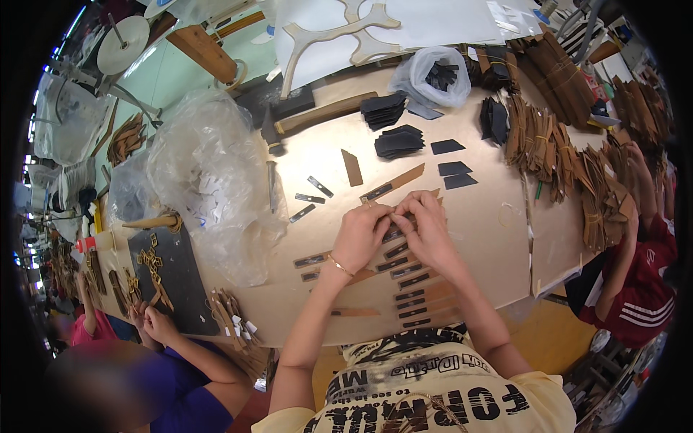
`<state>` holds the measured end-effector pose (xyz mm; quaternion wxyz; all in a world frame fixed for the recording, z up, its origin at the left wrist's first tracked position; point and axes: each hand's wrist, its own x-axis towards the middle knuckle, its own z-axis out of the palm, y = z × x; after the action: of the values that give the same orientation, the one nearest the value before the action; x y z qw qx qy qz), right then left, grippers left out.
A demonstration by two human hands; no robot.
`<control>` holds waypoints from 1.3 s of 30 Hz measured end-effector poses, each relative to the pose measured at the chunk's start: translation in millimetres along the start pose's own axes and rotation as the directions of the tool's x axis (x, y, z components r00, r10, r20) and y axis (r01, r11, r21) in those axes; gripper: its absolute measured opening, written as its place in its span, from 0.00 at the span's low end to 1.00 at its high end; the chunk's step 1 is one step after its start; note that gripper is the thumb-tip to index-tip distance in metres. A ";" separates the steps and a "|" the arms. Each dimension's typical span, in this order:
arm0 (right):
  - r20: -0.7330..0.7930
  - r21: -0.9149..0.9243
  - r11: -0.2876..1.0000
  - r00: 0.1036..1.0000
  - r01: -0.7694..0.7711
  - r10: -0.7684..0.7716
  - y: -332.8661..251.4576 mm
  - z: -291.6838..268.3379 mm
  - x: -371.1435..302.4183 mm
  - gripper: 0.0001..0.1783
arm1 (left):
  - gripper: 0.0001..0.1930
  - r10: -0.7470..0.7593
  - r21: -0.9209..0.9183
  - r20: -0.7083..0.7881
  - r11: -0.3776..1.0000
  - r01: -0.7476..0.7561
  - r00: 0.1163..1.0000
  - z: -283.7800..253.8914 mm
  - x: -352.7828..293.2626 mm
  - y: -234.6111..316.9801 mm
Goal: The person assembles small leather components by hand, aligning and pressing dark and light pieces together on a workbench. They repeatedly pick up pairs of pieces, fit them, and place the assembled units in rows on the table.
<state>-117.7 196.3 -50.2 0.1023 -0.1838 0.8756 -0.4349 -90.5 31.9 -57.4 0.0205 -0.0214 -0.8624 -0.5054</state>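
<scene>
In the head view, the left hand and right hand come together at the fingertips above the surface; the fingers hide whatever lies between them, so whether they grip a piece cannot be told. Brown strips with dark end pieces lie in a column nearest them, toward the person. Three small dark plates and a hammer lie farther off, to the left.
</scene>
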 end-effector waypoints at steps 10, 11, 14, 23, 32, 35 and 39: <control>0.189 -0.472 0.844 0.964 0.254 -0.184 3.0 -19.4 -8.5 0.21 | 0.04 -0.056 0.019 -0.208 0.998 0.062 0.976 -16.9 -3.7 -12.4; 0.178 -0.524 0.811 0.965 0.260 -0.195 1.1 -18.9 -14.4 0.22 | 0.05 -0.078 0.029 -0.229 0.996 0.087 0.970 -21.3 -7.6 -13.4; 0.153 -0.599 0.763 0.970 0.242 -0.188 -1.2 -12.7 -21.1 0.25 | 0.04 -0.149 0.055 -0.314 0.983 0.174 0.938 -32.0 -22.8 -15.1; 0.156 -0.540 0.807 0.970 0.240 -0.185 10.7 -15.3 -8.0 0.23 | 0.03 -0.410 -0.427 -0.566 0.888 0.171 0.715 -44.6 -42.2 -24.0; -0.031 -0.127 0.991 0.999 -0.044 0.040 3.8 -28.5 -18.0 0.07 | 0.07 -0.279 -0.217 -0.220 0.948 0.232 0.935 -20.1 -43.8 4.9; -0.073 -0.094 0.989 0.991 -0.116 0.109 1.3 -17.5 -19.2 0.06 | 0.11 -0.119 0.008 -0.062 0.993 0.120 0.991 -8.3 -38.8 12.4; -0.146 -0.245 0.966 0.988 -0.082 0.047 3.1 -4.5 -13.6 0.06 | 0.14 -0.095 0.034 -0.019 0.995 0.095 0.995 5.4 -37.5 20.1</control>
<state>-107.5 206.8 -49.7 0.0314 -0.1358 0.9340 -0.3290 -52.0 45.9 -44.7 0.0044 0.0245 -0.8710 -0.4907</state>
